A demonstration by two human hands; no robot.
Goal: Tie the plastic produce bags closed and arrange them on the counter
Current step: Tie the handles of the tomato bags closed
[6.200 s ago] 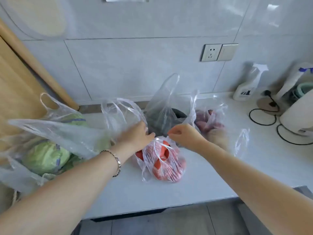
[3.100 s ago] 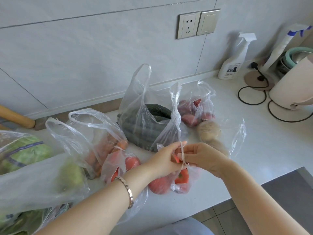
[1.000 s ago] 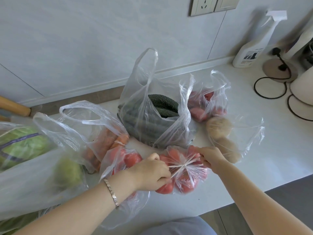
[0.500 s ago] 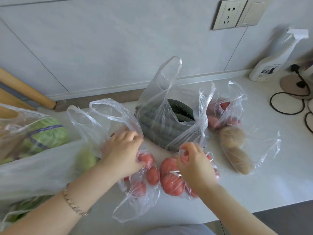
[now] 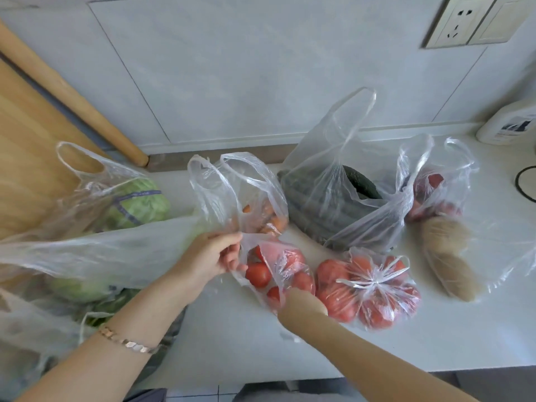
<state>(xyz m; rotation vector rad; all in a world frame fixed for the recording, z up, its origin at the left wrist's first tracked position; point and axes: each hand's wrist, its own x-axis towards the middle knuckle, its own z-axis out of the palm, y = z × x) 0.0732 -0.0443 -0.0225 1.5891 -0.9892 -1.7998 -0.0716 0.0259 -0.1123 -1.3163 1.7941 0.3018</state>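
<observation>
Right hand [image 5: 301,300] moved off knotted tomato bag [image 5: 374,288] onto open tomato bag [image 5: 278,271], grip hidden; left hand [image 5: 214,256] pinches its handle. White counter [image 5: 435,343], grey tiled wall [image 5: 261,68].

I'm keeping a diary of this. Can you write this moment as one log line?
knotted clear bag of red tomatoes: tied | open clear tomato bag: untied | left hand: gripping its rim | right hand: at bag

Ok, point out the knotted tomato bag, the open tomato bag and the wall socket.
knotted tomato bag [image 5: 374,285], head view, on its knot.
open tomato bag [image 5: 287,264], head view, on the plastic over the tomatoes.
wall socket [image 5: 461,20], head view, on its faceplate.
</observation>
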